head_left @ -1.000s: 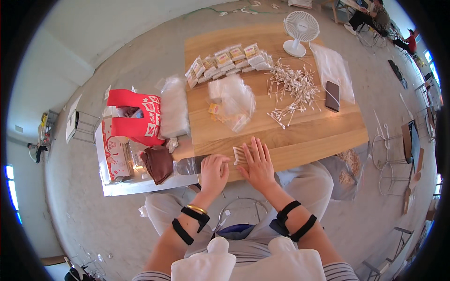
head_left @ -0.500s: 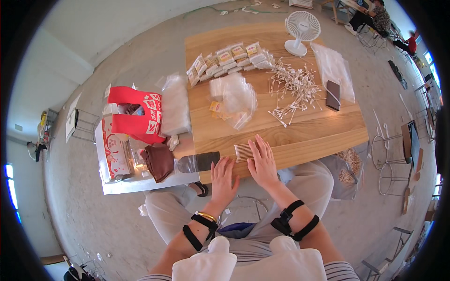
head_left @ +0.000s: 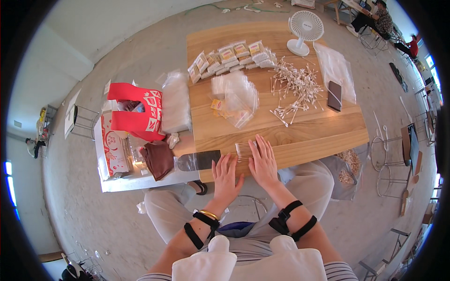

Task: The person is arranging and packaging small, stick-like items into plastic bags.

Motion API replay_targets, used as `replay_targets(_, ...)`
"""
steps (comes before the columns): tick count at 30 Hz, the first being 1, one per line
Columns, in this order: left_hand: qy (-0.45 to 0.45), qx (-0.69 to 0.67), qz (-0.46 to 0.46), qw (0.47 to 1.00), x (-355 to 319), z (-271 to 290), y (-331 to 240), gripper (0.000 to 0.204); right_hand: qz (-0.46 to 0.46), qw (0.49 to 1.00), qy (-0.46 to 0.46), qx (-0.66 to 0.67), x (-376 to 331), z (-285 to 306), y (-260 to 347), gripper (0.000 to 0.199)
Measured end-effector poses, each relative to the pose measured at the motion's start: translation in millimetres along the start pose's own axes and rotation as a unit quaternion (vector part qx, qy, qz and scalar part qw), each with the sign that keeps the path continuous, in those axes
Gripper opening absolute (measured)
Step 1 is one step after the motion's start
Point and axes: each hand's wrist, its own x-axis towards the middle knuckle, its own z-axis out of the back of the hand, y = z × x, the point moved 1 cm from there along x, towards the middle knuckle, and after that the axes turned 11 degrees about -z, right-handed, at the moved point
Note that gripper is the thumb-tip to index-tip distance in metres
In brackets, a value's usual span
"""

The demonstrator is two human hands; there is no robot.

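A neat row of cotton swabs point(head_left: 243, 151) lies side by side near the table's front edge. My right hand point(head_left: 264, 165) rests over the right end of this row, its fingers stretched out and the thumb near the row's lower edge. To the row's left, my left hand point(head_left: 227, 180) has its fingers extended on the table edge, the fingertips close to the swabs. Neither hand is closed around anything. A dark flat strip point(head_left: 209, 159) lies just left of my left fingertips. Farther off is a loose pile of cotton swabs point(head_left: 300, 84).
Clear zip bags point(head_left: 241, 96) lie mid-table, with packed swab bags point(head_left: 228, 55) behind them. A white fan point(head_left: 305, 30), a dark phone-like slab point(head_left: 334, 96) and a plastic bag point(head_left: 338, 70) stand right. Left are a red bag point(head_left: 152, 110) and a brown cloth-like item point(head_left: 158, 159).
My left hand has shifted slightly to the right, closer to the row of swabs. The right hand stays almost where it was.
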Motion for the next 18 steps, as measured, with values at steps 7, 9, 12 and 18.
replay_targets(7,-0.002,-0.003,0.008,1.0,1.7,-2.5,-0.7,0.066,-0.003,1.0,0.004,-0.005,0.0,0.1,-0.3,0.066)
replay_targets(9,-0.007,-0.004,0.013,1.0,2.6,-4.4,-1.5,0.067,-0.003,1.0,0.004,-0.006,-0.1,0.0,-0.6,0.065)
replay_targets(12,-0.002,0.006,0.022,1.0,3.7,-6.3,-2.9,0.069,-0.004,1.0,0.004,-0.006,-0.2,-0.3,-1.1,0.065)
replay_targets(18,0.003,0.009,0.025,1.0,4.7,-5.0,-3.1,0.072,-0.006,1.0,0.007,-0.005,0.0,0.7,-0.3,0.064)
